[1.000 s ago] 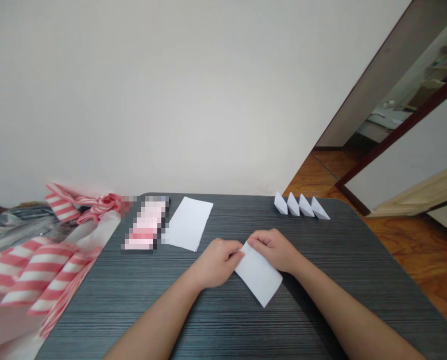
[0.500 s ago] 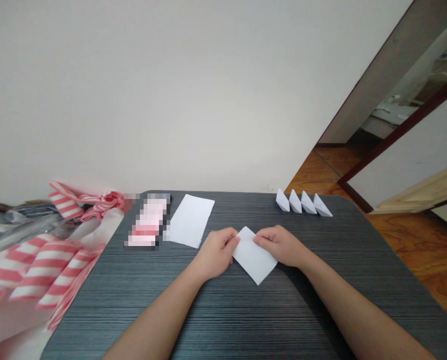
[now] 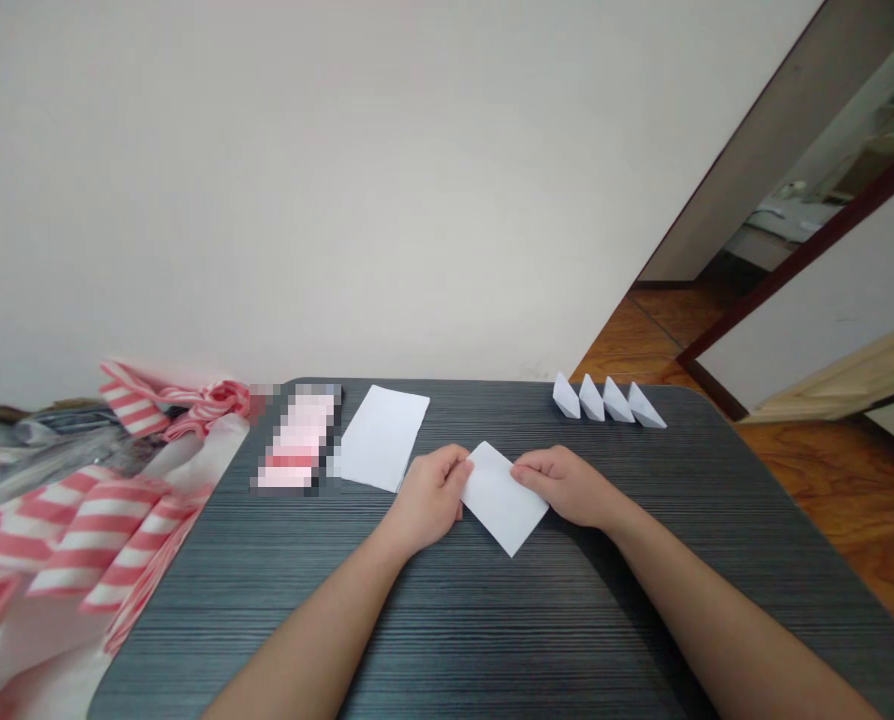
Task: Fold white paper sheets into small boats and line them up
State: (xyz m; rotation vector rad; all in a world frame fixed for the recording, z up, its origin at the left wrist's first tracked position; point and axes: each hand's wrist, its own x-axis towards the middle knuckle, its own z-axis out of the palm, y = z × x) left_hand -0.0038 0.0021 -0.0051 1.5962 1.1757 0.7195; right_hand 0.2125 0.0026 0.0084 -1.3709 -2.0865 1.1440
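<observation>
A small white folded paper (image 3: 504, 503) is held above the dark table, turned so that one corner points toward me. My left hand (image 3: 432, 495) pinches its left corner between thumb and fingers. On the opposite side my right hand (image 3: 563, 485) grips the upper right edge, thumb on top and the other fingers underneath. The paper's underside is hidden. Several white folded paper boats (image 3: 598, 398) stand in a row near the table's far right edge. Left of my left hand lies a stack of white paper sheets (image 3: 383, 437).
The dark wood-grain table (image 3: 447, 640) meets a pale wall (image 3: 387, 200) at its far edge. A pixelated pink rectangular item (image 3: 299, 440) lies at its far left. Red-and-white striped cloth (image 3: 109, 530) is heaped beside the table. Wooden floor (image 3: 837, 500) shows at right.
Both hands still hold the paper, which has shifted slightly up and left in view. My right hand's thumb has slid outward toward the paper's right edge, so more of the top corner shows.
</observation>
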